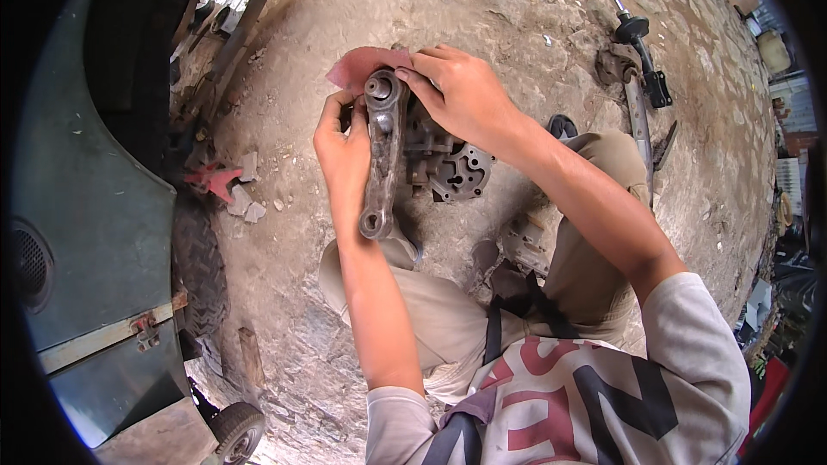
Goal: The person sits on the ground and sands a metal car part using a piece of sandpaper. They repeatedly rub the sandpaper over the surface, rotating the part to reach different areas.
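A dark metal lever arm (380, 155), with a threaded stud at its far end and an eye at its near end, stands over a grey metal housing (461, 174). Behind the stud end curves a reddish-brown sheet of sandpaper (356, 66). My right hand (457, 93) pinches the sheet's right end between thumb and fingers. On the other side, my left hand (342, 138) is closed at the sheet's lower left edge, its fingertips close against the lever arm and partly hidden. The arm's near end overlaps my left wrist in view.
A green vehicle body (103, 198) with a tyre (200, 267) stands on my left, beside a red metal piece (214, 179) and stone chips. To the right lie a shock absorber (633, 30) and a long metal bar (638, 120). The ground is rough stone (517, 26).
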`<state>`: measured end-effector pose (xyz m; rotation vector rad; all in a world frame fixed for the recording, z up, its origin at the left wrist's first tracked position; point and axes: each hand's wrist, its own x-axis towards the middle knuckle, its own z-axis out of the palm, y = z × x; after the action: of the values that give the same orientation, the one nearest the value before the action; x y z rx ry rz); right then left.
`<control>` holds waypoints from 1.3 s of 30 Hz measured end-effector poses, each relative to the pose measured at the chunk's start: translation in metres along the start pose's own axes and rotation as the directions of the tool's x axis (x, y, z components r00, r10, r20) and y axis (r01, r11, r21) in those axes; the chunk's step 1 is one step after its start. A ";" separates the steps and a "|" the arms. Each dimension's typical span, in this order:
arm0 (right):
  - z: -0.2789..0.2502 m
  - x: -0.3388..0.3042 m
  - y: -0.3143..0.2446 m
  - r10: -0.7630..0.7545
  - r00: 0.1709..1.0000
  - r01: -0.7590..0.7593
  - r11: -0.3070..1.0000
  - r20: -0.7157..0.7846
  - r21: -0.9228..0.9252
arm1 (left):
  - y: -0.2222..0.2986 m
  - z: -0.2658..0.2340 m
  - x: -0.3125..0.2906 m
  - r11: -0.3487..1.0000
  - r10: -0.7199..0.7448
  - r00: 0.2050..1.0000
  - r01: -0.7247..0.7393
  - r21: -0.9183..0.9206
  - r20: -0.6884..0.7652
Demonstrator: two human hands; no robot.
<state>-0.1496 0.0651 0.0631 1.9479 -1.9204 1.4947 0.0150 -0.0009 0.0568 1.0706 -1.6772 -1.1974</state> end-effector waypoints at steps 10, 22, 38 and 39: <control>-0.002 0.000 -0.002 -0.041 0.999 0.041 0.999 -0.022 0.003 | -0.007 -0.007 0.002 0.999 0.022 1.000 -0.022 0.043 0.002; -0.002 0.001 -0.002 -0.025 1.000 0.025 0.999 -0.002 -0.025 | -0.009 -0.008 0.004 1.000 0.000 0.999 0.000 0.022 0.036; -0.002 0.001 0.001 -0.049 0.999 0.050 0.999 0.012 -0.023 | -0.013 -0.005 -0.001 0.999 -0.013 1.000 0.013 -0.039 -0.020; -0.003 0.003 0.000 -0.024 0.999 0.026 0.999 0.045 -0.046 | -0.012 -0.003 0.000 0.999 0.004 1.000 -0.004 -0.038 -0.003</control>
<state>-0.1516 0.0647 0.0661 1.9943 -1.9230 1.3989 0.0204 -0.0041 0.0459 1.0450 -1.6473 -1.2193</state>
